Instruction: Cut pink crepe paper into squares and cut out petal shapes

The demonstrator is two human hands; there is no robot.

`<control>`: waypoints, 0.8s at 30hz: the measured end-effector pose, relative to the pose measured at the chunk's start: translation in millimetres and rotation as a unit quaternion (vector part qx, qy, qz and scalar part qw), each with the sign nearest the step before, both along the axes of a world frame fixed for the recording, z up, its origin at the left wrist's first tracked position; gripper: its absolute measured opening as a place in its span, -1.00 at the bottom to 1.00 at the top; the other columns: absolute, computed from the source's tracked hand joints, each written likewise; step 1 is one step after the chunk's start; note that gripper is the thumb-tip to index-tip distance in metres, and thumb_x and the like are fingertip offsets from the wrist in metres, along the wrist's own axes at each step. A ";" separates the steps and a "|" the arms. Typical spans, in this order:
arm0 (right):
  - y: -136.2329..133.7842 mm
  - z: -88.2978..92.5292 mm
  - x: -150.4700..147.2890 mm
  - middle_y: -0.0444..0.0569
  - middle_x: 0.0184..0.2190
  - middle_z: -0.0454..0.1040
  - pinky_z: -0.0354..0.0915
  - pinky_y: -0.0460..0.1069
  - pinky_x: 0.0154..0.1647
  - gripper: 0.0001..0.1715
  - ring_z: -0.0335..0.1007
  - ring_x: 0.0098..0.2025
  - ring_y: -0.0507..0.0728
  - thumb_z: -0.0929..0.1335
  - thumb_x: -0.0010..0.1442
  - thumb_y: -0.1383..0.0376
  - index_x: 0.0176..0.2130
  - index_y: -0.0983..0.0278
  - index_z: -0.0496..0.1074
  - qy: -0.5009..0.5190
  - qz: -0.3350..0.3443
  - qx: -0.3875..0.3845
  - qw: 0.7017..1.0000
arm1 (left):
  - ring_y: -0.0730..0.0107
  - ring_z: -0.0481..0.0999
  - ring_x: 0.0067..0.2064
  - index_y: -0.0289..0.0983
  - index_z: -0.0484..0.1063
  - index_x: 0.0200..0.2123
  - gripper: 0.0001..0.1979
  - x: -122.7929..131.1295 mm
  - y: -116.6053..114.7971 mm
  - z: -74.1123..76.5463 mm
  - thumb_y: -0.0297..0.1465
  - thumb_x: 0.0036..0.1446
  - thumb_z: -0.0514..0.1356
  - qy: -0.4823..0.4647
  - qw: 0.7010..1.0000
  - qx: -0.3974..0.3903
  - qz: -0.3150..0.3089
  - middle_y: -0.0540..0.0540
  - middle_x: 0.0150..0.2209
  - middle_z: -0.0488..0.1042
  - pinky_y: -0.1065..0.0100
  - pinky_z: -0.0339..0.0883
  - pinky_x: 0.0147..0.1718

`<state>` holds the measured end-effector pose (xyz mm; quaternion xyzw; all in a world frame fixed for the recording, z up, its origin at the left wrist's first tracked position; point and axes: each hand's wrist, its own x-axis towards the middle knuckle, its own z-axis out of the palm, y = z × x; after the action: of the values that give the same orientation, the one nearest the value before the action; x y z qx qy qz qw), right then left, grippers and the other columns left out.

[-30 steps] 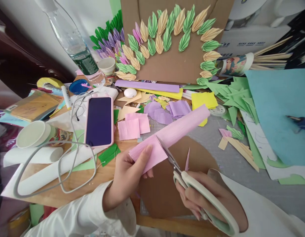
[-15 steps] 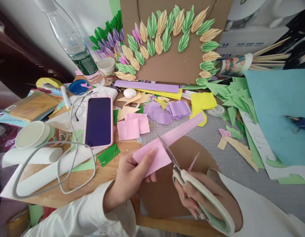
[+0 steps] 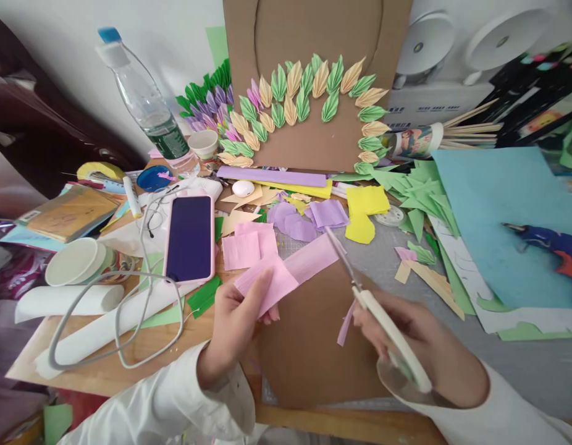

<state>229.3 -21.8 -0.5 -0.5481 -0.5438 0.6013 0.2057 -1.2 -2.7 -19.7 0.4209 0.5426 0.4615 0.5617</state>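
My left hand [image 3: 233, 327] pinches a folded pink crepe paper square [image 3: 272, 284] between thumb and fingers. From under it a longer pink strip [image 3: 311, 258] runs out to the upper right. My right hand [image 3: 420, 340] grips white-handled scissors [image 3: 390, 327], their blades pointing up and left by the far end of the strip; whether they touch it I cannot tell. A thin pink sliver [image 3: 345, 326] hangs beside my right fingers. Below both hands lies a brown cardboard piece [image 3: 314, 358]. Two cut pink squares [image 3: 242, 250] rest just beyond my left hand.
A phone [image 3: 190, 238] and a looped cable [image 3: 58, 327] lie left, near a paper cup [image 3: 75, 262] and a bottle [image 3: 163, 133]. Behind stands a cardboard board [image 3: 309, 145] with folded paper leaves. At right, a glue gun [image 3: 545, 238] rests on blue paper [image 3: 490, 185].
The scissors have moved from the folded square's edge to the strip's far end. My left hand and the paper have shifted slightly left. The camera view has tilted upward.
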 end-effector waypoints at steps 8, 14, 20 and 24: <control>8.6 -18.6 66.0 -0.02 -0.52 0.46 0.13 0.02 -0.56 -0.71 0.35 -0.55 0.21 0.29 0.18 0.04 -0.40 0.16 0.40 -0.490 -0.016 0.239 0.838 | 0.53 0.27 -0.68 -0.25 0.32 -0.71 -0.56 -0.4 7.0 2.5 -0.20 0.16 0.18 -0.007 0.999 0.016 0.045 0.02 -0.74 0.33 0.46 0.16 -0.65; 13.5 -16.8 77.1 0.16 -0.28 0.49 0.32 0.18 -0.19 -0.66 0.46 -0.21 0.33 0.26 0.25 0.08 -0.29 0.28 0.44 -0.452 0.017 0.352 0.820 | 0.53 0.25 -0.68 -0.24 0.32 -0.72 -0.57 0.6 5.2 1.0 -0.23 0.15 0.19 -0.034 0.998 0.017 0.046 0.02 -0.75 0.31 0.46 0.13 -0.66; 33.0 4.1 27.6 0.13 -0.19 0.46 0.32 0.14 -0.07 -0.78 0.43 -0.13 0.24 0.22 0.30 0.35 -0.15 0.31 0.43 -0.337 0.090 0.507 0.788 | 0.56 0.25 -0.68 -0.27 0.35 -0.72 -0.55 0.7 4.6 -2.2 -0.22 0.16 0.21 -0.043 0.999 0.000 0.020 0.03 -0.74 0.32 0.49 0.11 -0.66; 56.9 -12.6 -11.6 0.15 -0.21 0.49 0.35 0.12 -0.16 -0.76 0.42 -0.17 0.24 0.22 0.30 0.44 -0.21 0.33 0.47 -0.277 0.209 0.547 0.762 | 0.58 0.23 -0.69 -0.30 0.36 -0.70 -0.56 2.9 1.2 -4.7 -0.20 0.14 0.24 -0.054 0.998 -0.020 0.000 0.04 -0.75 0.33 0.51 0.09 -0.66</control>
<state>217.7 35.1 -13.1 -0.3576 -0.9149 0.0523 0.1802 1.7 -1.5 -24.4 0.3837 0.5212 0.4725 0.5982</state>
